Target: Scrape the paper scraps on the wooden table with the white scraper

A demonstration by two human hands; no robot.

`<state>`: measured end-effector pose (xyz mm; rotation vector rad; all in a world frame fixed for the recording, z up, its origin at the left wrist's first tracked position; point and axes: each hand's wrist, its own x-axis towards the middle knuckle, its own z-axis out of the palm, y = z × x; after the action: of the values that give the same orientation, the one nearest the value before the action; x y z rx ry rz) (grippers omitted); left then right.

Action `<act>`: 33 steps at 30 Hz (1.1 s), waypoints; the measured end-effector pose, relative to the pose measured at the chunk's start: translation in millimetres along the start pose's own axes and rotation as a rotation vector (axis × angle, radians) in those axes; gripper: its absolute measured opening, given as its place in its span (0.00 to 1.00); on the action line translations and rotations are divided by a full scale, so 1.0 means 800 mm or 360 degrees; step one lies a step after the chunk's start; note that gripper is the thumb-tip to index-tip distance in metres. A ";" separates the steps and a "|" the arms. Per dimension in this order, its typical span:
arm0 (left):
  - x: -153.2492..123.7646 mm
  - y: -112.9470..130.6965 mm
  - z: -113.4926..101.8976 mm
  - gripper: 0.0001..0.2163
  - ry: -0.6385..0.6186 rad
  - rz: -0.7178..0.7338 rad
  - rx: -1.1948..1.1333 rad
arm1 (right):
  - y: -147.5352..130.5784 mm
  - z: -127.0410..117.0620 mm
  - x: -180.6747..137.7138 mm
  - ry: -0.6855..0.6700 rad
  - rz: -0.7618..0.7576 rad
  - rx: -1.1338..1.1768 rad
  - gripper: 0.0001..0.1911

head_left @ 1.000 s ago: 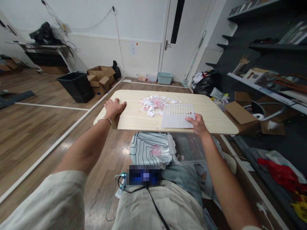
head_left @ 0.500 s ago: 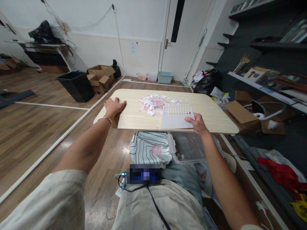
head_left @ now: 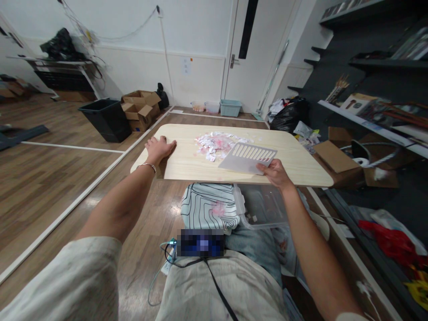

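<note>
My right hand (head_left: 277, 172) grips a flat white plastic scraper (head_left: 243, 163) by its lower right corner. A row of slots runs along the scraper's far side, and it is tilted above the near part of the light wooden board (head_left: 187, 168). Just beyond it lies a loose heap of torn white paper scraps (head_left: 214, 145), dusted with pink. My left hand (head_left: 160, 148) rests on the board's left end with fingers spread, holding nothing. It is apart from the heap.
Below the board's near edge are a patterned cloth (head_left: 203, 209) with a pink smudge and a clear plastic bin (head_left: 264, 209). A black bin (head_left: 106, 120) and cardboard boxes (head_left: 142, 109) stand at left. Shelving (head_left: 368, 120) and an open carton (head_left: 337, 156) lie at right.
My right hand has turned the scraper, so its slotted side now slants down to the right and its left corner has shifted left. My left hand and the paper heap stay put.
</note>
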<state>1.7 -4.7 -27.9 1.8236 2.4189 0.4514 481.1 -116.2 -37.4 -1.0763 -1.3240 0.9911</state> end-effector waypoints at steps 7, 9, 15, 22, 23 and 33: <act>0.000 0.000 0.001 0.45 0.0007 -0.0009 0.0020 | -0.001 -0.004 0.001 -0.0161 -0.0002 -0.0134 0.37; 0.000 0.000 0.000 0.45 0.0004 -0.0005 0.0020 | -0.002 -0.005 0.000 -0.0167 -0.0020 -0.0161 0.37; 0.000 0.000 0.000 0.46 0.0005 0.0003 0.0031 | -0.002 -0.005 0.002 -0.0204 -0.0061 -0.0181 0.36; 0.004 -0.002 0.005 0.44 0.0022 0.0005 0.0033 | 0.000 -0.011 0.004 -0.0313 -0.0029 -0.0279 0.34; 0.005 -0.002 0.005 0.44 0.0021 0.0005 0.0032 | 0.000 -0.011 0.004 -0.0327 -0.0019 -0.0295 0.35; 0.004 -0.002 0.005 0.44 0.0020 0.0004 0.0040 | 0.000 -0.006 0.004 -0.0363 0.0009 -0.0307 0.37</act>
<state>0.2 -1.1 -31.4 1.8394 2.4414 0.4360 485.8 -113.5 -36.6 -1.1362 -1.6294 1.0294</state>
